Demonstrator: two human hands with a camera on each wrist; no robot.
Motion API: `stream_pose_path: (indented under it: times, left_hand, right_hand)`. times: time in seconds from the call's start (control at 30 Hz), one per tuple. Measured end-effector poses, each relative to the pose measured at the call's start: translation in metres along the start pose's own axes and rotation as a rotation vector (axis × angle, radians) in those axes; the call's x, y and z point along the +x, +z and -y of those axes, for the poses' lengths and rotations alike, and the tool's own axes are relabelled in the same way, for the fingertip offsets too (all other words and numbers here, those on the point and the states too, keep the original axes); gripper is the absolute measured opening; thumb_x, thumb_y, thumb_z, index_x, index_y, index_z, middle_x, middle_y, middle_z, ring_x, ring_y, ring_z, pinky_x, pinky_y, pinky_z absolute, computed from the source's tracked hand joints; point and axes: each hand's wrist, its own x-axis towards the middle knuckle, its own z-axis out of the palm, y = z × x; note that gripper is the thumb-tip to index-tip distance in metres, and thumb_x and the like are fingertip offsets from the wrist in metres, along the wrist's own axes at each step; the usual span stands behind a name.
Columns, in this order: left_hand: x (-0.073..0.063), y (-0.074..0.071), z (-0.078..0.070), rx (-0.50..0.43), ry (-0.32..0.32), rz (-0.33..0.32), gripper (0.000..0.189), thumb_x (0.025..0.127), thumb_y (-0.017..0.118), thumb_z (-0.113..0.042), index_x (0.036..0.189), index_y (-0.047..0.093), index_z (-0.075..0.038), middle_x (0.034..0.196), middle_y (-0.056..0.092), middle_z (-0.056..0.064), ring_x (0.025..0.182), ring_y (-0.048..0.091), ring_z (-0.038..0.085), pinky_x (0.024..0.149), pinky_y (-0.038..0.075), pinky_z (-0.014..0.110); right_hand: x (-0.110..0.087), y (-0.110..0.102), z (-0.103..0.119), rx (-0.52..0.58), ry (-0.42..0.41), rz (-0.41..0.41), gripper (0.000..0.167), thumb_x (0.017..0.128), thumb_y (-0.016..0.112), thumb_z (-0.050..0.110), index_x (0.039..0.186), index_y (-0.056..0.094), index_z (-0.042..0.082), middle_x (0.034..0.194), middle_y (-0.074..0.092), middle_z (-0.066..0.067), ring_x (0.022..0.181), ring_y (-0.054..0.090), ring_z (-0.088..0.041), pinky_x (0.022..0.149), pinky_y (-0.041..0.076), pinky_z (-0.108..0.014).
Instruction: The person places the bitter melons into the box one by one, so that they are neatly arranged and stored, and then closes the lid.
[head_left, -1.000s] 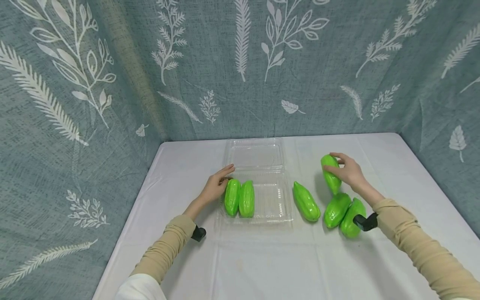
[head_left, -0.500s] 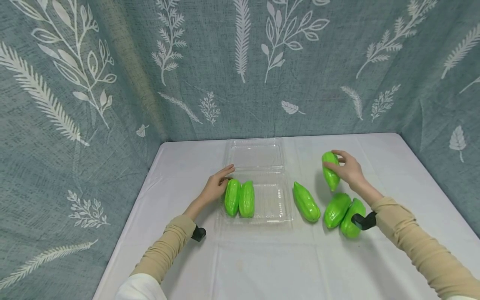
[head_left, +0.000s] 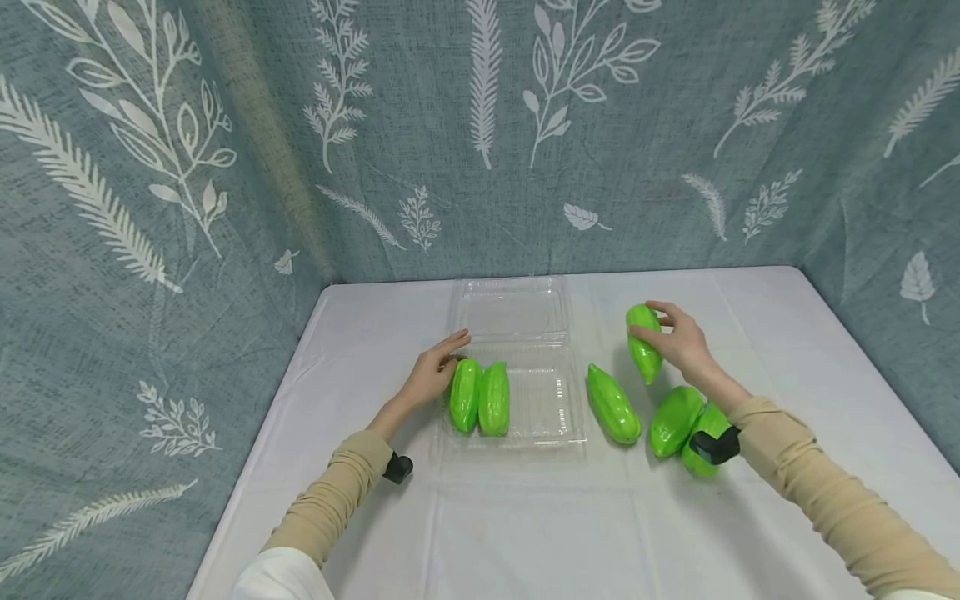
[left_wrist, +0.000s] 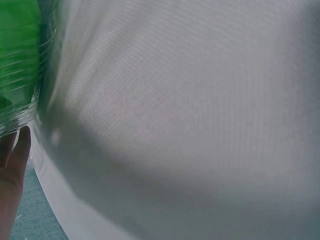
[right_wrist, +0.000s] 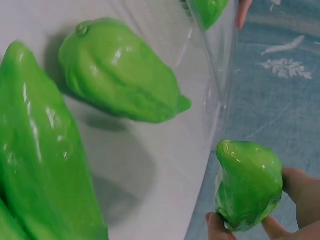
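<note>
My right hand (head_left: 686,340) grips a glossy green papaya (head_left: 647,363), thumb on one side and fingers on the other. It is up off the table, tip pointing down; in the right wrist view clear film shows on this papaya (right_wrist: 250,182). My left hand (head_left: 426,377) rests at the left edge of a clear plastic clamshell container (head_left: 536,400), its fingers straight; the left wrist view shows fingertips (left_wrist: 23,140) right at the ribbed wall. Inside the container, two green papayas (head_left: 493,398) lie side by side in the left half. Its lid (head_left: 512,307) lies folded back behind.
Right of the container, one papaya (head_left: 613,404) lies on the white-covered table (head_left: 525,525). Two more papayas (head_left: 675,421) lie together farther right, partly behind the black wrist camera (head_left: 715,447). A patterned blue-green curtain (head_left: 465,208) surrounds the back and sides.
My right hand lifted the papaya clear of the others, then moved left with it toward the container. The left hand and the container have stayed put.
</note>
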Motion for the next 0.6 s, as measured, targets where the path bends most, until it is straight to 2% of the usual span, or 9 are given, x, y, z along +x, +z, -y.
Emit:
stream_pose_path:
  times: [0.23, 0.6]
  left_hand:
    - [0.001, -0.001, -0.001, 0.038, -0.011, 0.009, 0.045, 0.093, 0.041, 0.011, 0.137, 0.046, 0.003, 0.151, 0.036, 0.016, 0.119, 0.057, 0.036, 0.076, 0.046, 0.032]
    - [-0.001, -0.001, -0.004, 0.029, -0.017, 0.016, 0.046, 0.093, 0.040, 0.011, 0.138, 0.045, 0.004, 0.151, 0.035, 0.018, 0.119, 0.056, 0.037, 0.078, 0.047, 0.034]
  right_hand:
    - [-0.001, 0.008, 0.007, 0.021, -0.017, 0.002, 0.067, 0.094, 0.057, 0.029, 0.149, 0.027, 0.005, 0.148, 0.029, -0.030, 0.134, 0.032, -0.046, 0.102, 0.042, -0.056]
    - [-0.001, 0.021, 0.015, 0.054, -0.044, 0.016, 0.066, 0.094, 0.057, 0.029, 0.149, 0.028, 0.006, 0.146, 0.032, -0.029, 0.127, 0.042, -0.045, 0.096, 0.047, -0.051]
